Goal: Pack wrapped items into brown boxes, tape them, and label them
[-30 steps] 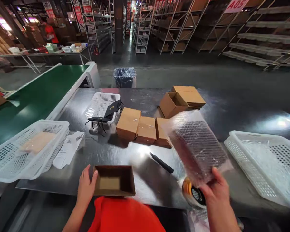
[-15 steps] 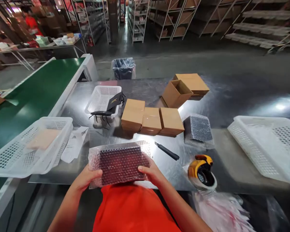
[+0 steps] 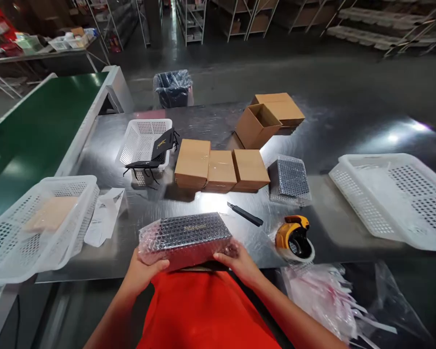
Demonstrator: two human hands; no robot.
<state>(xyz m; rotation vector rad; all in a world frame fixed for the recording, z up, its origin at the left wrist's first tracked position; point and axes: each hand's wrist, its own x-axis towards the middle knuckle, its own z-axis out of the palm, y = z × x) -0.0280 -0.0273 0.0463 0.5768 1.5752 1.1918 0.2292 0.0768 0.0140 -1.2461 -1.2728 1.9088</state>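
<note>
A dark box in bubble wrap (image 3: pixel 189 237) is held level at the table's front edge, close to my body. My left hand (image 3: pixel 145 269) grips its left end, thumb on the front side. At the right end my right hand (image 3: pixel 240 264) is closed on it the same way, with bunched wrap by the fingers. The fingers beneath the box are hidden. Gold lettering shows through the wrap on its top. Beyond it lies a black utility knife (image 3: pixel 245 214). To the right stands a yellow tape dispenser (image 3: pixel 294 238) with a roll of tape.
Several cardboard boxes (image 3: pixel 221 167) and a second bubble-wrapped box (image 3: pixel 289 179) stand mid-table. White baskets (image 3: pixel 356 203) flank the table; a smaller basket (image 3: pixel 127 150) holds black bags (image 3: pixel 163 143). Papers (image 3: pixel 103 218) lie left. A green conveyor (image 3: pixel 54 111) runs alongside. Plastic bags (image 3: pixel 319 300) hang in front.
The wrapped box has been tipped in my hands, so its lettered top and front side now show. Both hands still hold its ends. The view has shifted slightly.
</note>
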